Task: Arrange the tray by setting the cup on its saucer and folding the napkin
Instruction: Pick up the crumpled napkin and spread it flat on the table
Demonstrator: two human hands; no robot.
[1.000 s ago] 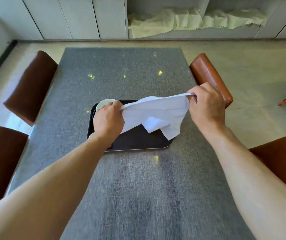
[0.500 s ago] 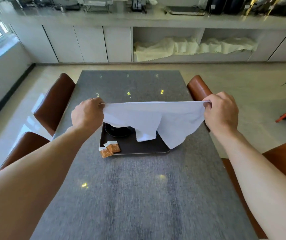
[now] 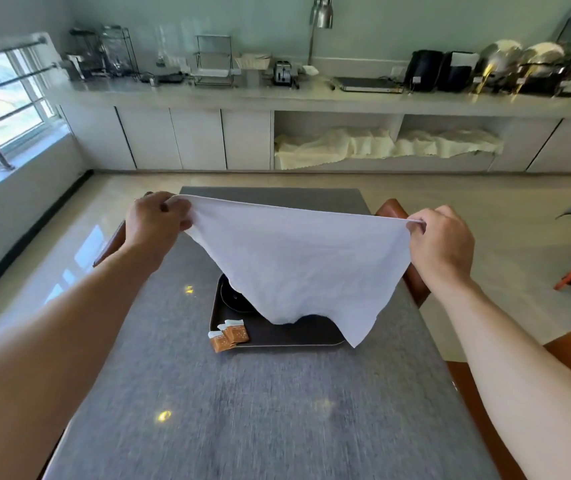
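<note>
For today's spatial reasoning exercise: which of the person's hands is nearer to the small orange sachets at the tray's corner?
Left. The left hand is up and slightly left of the small orange sachets, pinching the white cloth napkin. The right hand holds the opposite corner, far right.

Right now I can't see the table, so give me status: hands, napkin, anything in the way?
Left hand and right hand each pinch a top corner. Napkin spread, unfolded, above the tray. Cup hidden behind it. Sachets on tray's near-left corner.

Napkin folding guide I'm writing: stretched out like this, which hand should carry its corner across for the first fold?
Probably the right hand: the napkin hangs longest on that side, so sweeping it toward the left hand gathers the loose tail.
</note>
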